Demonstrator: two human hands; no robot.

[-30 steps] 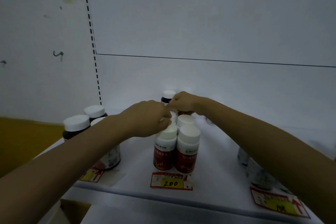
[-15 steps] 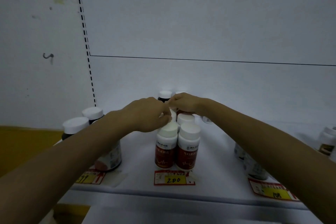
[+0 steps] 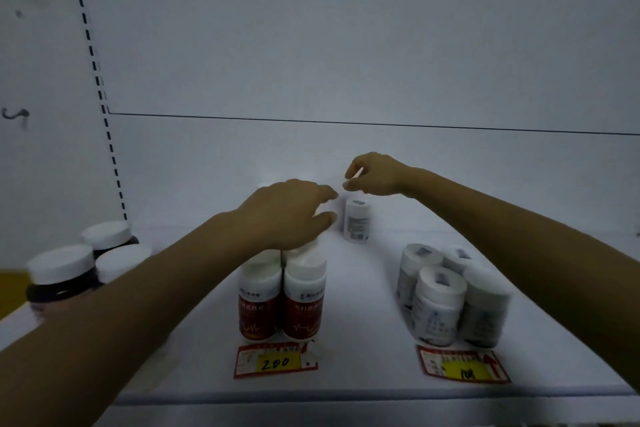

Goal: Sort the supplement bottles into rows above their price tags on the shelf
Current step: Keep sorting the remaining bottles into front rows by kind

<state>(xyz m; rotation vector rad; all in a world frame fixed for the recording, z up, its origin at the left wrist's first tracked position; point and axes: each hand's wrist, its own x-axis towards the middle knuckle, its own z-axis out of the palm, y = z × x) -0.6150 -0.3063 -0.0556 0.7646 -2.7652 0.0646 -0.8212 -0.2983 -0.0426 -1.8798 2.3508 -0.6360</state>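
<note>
Both hands are over the white shelf. The left hand hangs palm-down with loose fingers over the tops of the red-label bottles, lined up behind the "200" price tag; can't tell if it's touching them. The right hand floats farther back, fingers curled, nothing in it, just above a lone white bottle. White bottles cluster right, behind another price tag; dark jars sit left.
</note>
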